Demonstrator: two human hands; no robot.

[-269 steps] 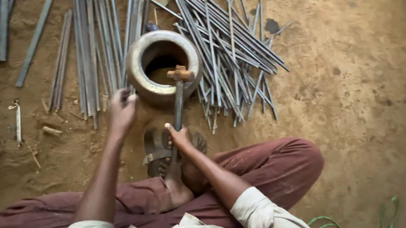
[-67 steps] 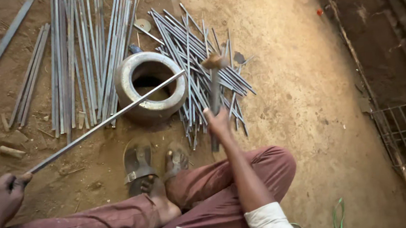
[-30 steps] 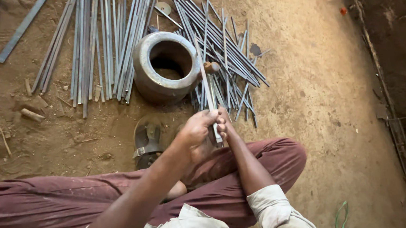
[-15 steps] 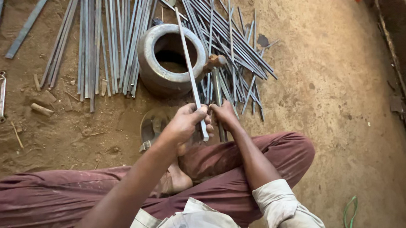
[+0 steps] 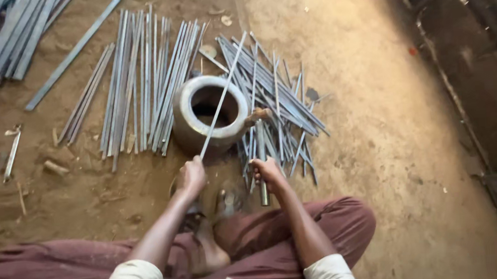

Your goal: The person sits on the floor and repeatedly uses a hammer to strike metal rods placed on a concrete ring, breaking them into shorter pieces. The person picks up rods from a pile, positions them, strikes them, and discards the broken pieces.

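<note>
Metal ring (image 5: 211, 114) between two rod piles (image 5: 141, 83) (image 5: 274, 97), one rod (image 5: 223, 95) lying across it

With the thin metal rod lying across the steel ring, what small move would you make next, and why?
Probably bring the hammer in the right hand down on the thin metal rod, since the left hand holds it across the round steel ring.

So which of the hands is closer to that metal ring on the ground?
Left, narrowly. The left hand sits just below the ring's near rim, holding a thin rod that lies across it. The right hand, gripping a hammer, is below and off to its right.
</note>
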